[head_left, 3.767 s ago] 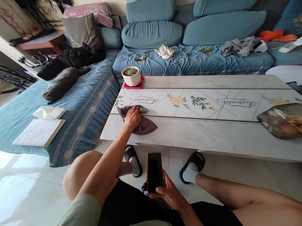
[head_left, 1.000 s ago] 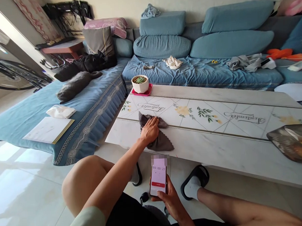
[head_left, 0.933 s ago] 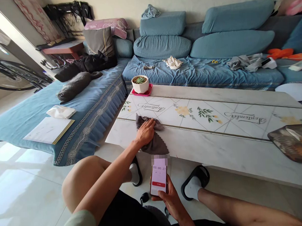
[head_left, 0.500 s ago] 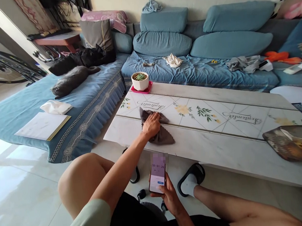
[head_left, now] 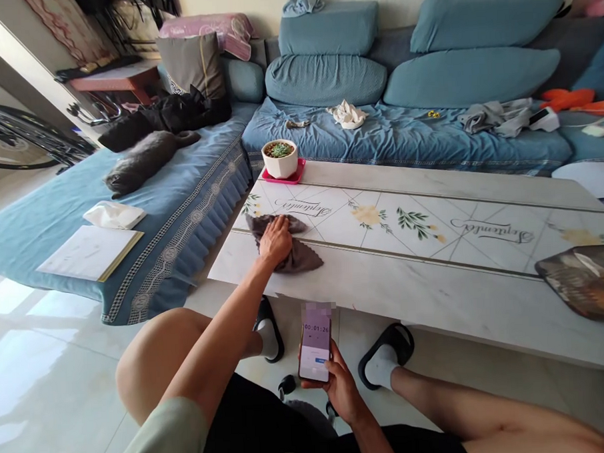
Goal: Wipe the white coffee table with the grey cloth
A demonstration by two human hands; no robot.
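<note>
The long, white marble-patterned table [head_left: 385,289] bears "September" twice in black script, upside down from this side; near its left end, across the printed band's near border, lies a dark grey-brown cloth [head_left: 303,258], rumpled, its edge scalloped; the left hand [head_left: 276,239] rests palm down on it, fingers nearly straight and close together; the right hand [head_left: 343,390] is wrapped around an upright phone [head_left: 314,355], thumb at the screen, which reads 00:01:26, its top pixelated.

A pale green short-sleeved top [head_left: 163,429] is worn with black shorts [head_left: 255,425], white socks [head_left: 381,366] and black slides [head_left: 401,341].
</note>
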